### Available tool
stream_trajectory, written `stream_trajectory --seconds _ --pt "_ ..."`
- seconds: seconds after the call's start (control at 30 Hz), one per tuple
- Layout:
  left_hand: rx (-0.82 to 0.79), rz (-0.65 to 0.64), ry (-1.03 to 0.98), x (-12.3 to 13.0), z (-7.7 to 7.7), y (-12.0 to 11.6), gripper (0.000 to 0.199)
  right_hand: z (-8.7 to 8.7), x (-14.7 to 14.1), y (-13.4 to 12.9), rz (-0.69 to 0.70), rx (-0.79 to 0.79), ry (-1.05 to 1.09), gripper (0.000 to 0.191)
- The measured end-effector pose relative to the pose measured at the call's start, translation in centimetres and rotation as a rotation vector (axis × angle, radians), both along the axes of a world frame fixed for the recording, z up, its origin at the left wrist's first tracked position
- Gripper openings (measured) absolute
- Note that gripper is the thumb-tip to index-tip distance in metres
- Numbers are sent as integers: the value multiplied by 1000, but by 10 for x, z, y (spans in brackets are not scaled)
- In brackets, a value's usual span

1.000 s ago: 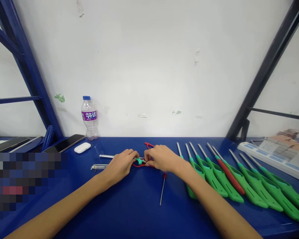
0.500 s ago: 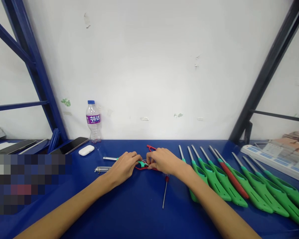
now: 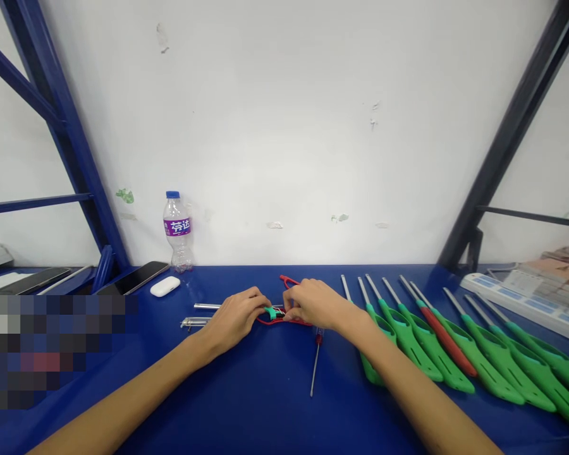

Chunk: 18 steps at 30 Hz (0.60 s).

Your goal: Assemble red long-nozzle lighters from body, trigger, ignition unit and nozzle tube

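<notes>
My left hand (image 3: 239,315) pinches a small teal part (image 3: 272,312) at the middle of the blue table. Metal tubes (image 3: 196,321) lie by its wrist, partly covered by the hand. Just to the right, my right hand (image 3: 313,304) has its fingers pressed together over the other end of the same assembly, where thin wires and a dark piece show. What those fingertips hold is hidden. A red shell edge (image 3: 269,322) runs under both hands, and another red piece (image 3: 288,280) sticks out behind my right hand. Below it lies a screwdriver (image 3: 315,366) with a red-collared handle.
Several green long-necked lighters (image 3: 412,351) and a red one (image 3: 448,341) lie in a row at the right, before a white power strip (image 3: 526,303). At the back left stand a plastic bottle (image 3: 177,237), a white case (image 3: 165,286) and a phone (image 3: 140,278).
The teal part and the tube by my left hand have shifted slightly. My right hand has moved a little to the right, and more of the teal part shows between the hands.
</notes>
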<state>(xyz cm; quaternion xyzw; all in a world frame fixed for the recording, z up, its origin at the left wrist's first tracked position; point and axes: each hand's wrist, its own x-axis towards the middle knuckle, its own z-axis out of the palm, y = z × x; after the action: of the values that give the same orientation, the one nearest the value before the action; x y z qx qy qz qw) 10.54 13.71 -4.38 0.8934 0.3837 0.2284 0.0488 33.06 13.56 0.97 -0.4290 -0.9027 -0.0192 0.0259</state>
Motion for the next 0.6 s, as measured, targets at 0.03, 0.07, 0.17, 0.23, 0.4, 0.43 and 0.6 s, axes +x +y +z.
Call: stream_trajectory --seconds 0.03,0.07,0.17,0.23,0.4,0.43,0.6 --pt "1 -2 1 0 0 1 24 1 0 0 0 -4 0 15" --pt "4 -3 2 0 0 1 24 1 0 0 1 -7 1 15" --pt "11 1 7 0 -1 1 24 2 1 -1 -1 -18 8 15" --pt "12 -1 9 0 -1 0 24 3 1 -1 -7 -37 15 15" --pt "10 -7 3 -1 -2 0 24 5 3 -3 -23 -69 43 15" --pt "5 -5 1 -1 -2 0 24 5 3 -3 -22 -67 44 15" --pt "-8 -15 -11 -1 0 -1 27 3 3 -4 -25 -52 24 16"
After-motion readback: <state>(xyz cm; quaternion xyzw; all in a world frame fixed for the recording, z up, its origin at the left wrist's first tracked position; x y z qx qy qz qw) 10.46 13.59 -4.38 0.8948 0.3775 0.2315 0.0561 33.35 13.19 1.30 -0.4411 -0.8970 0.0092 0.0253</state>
